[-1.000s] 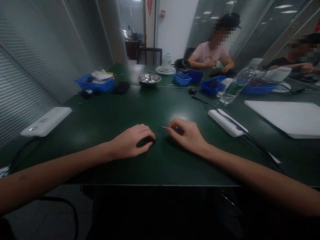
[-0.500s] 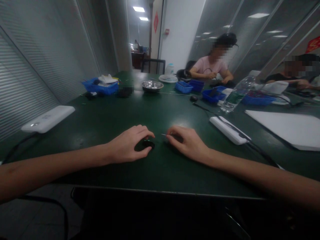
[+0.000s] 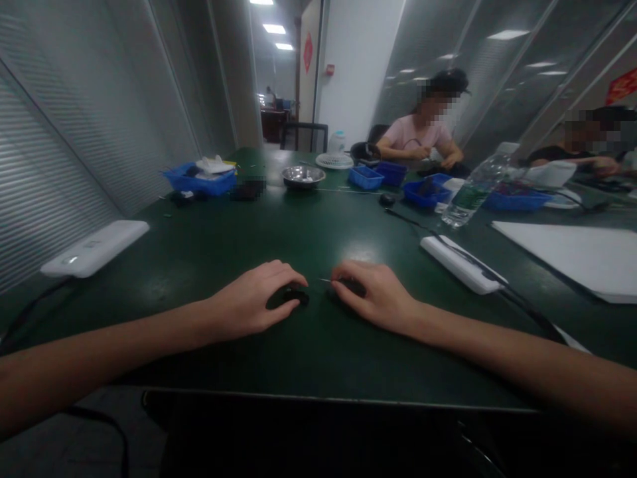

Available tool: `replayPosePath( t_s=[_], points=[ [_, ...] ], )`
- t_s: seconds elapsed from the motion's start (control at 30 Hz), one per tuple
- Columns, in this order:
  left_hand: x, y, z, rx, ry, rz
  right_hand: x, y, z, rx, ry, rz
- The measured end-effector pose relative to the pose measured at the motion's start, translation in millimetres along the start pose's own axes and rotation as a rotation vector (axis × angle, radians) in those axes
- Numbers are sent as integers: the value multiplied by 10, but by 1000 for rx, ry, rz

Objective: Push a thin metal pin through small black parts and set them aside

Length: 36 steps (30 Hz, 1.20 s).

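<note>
Black piece (image 3: 298, 296) sits within left hand (image 3: 259, 297), now curled looser, hold unclear; right hand (image 3: 377, 292) still pinches thin rod (image 3: 325, 280).

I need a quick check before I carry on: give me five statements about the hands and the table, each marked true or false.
1. A thin tip sticks out from the fingers of the right hand. True.
2. The left hand touches the right hand. False: there is a gap between the two hands.
3. The metal bowl stands on the green table, beyond both hands. True.
4. The plastic bottle is at the picture's left. False: the plastic bottle is right of centre.
5. A black cable runs over the white device at right. True.
</note>
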<state>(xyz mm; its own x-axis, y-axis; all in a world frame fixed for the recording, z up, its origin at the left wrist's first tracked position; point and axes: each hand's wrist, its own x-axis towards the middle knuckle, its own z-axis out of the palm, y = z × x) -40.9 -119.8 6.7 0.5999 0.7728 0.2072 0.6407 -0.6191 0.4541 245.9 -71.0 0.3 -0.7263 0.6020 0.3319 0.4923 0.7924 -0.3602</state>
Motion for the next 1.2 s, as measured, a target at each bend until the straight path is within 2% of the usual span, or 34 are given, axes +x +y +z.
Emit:
replayPosePath(
  t_s=[0.13, 0.23, 0.3, 0.43, 0.53, 0.6, 0.8, 0.93, 1.2],
  points=[
    [24, -34, -22, -80, 18, -39, 3, 6, 5, -4, 5, -9],
    [66, -161, -127, -100, 19, -85, 20, 14, 4, -14, 9, -18],
    [87, -323, -230, -104, 31, -114, 42, 20, 6, -19, 6, -27],
    [76, -780, -406, -96, 115, -153, 142, 25, 37, -34, -16, -64],
    [35, -1067, -461, -115, 172, -185, 311, 14, 90, -68, -17, -96],
    [15, -1163, -469, -130, 215, -204, 471, -2, 134, -94, -26, -126],
    [12, -1157, -448, -156, 242, -231, 870, -59, 253, -89, -60, -117],
    [22, -1134, -448, -152, 212, -272, 871, -46, 275, -109, -70, -118],
    [19, -1143, -481, 18, 200, -325, 835, -43, 257, -96, -66, -108]
  ],
)
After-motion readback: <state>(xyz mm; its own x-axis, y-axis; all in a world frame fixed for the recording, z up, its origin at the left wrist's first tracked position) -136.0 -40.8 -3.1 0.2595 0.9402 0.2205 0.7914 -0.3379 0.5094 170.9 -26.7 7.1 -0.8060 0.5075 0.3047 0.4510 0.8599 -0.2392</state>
